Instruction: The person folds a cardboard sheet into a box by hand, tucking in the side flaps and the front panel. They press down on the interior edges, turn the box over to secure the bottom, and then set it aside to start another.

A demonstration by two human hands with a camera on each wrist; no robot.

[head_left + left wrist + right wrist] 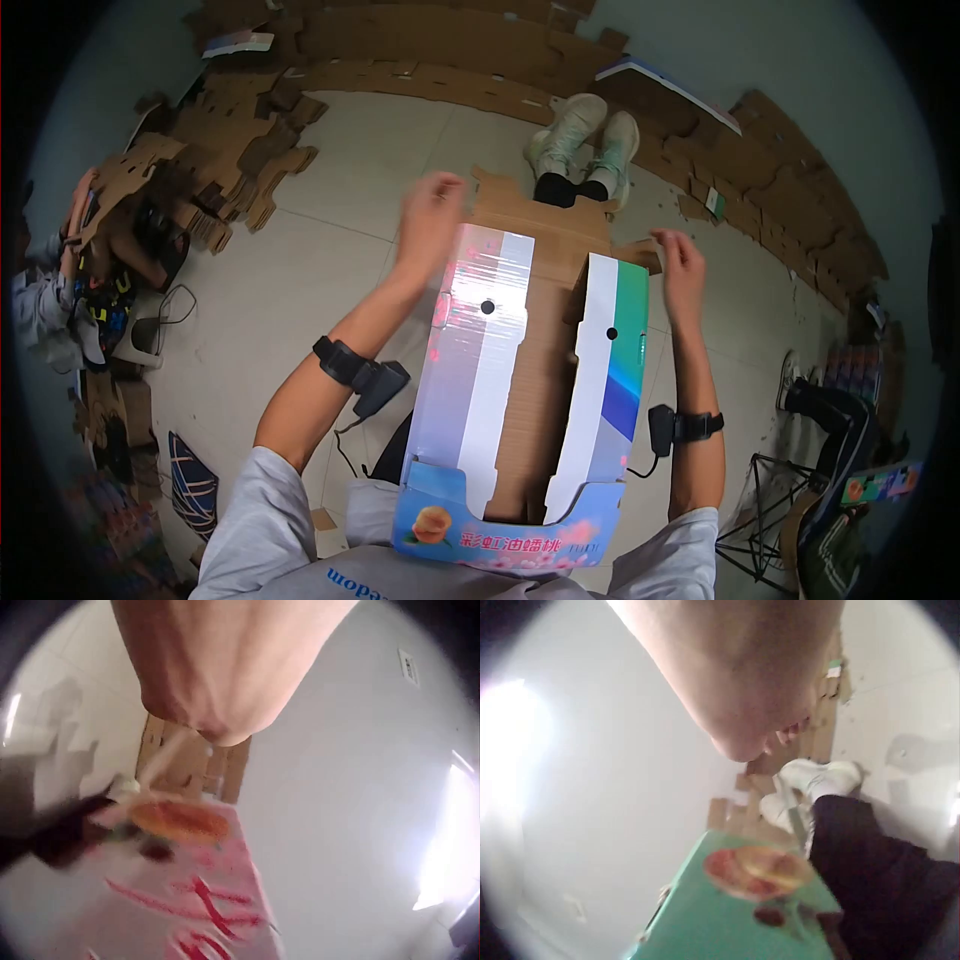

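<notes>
A printed cardboard fruit box (505, 545), open along its top, lies on the person's lap with the far end unfolded. Its left side panel (455, 340) is pink and white; its right side panel (628, 300) is green and blue. The brown end flap (540, 225) extends toward the shoes. My left hand (430, 225), blurred, is raised beside the far left corner, fingers loosely bent, with nothing seen in it. Just outside the far right corner is my right hand (685, 275), fingers loosely bent near a small brown tab (637, 257). The wrist views mostly hide the fingers.
Flattened brown cardboard (430, 85) lines the wall ahead, and more is stacked (225, 140) at the left. The person's shoes (580, 140) rest on the tiled floor (330, 200) beyond the box. Another person (60, 270) is at the left edge; a wire-frame stand (765, 510) is at the right.
</notes>
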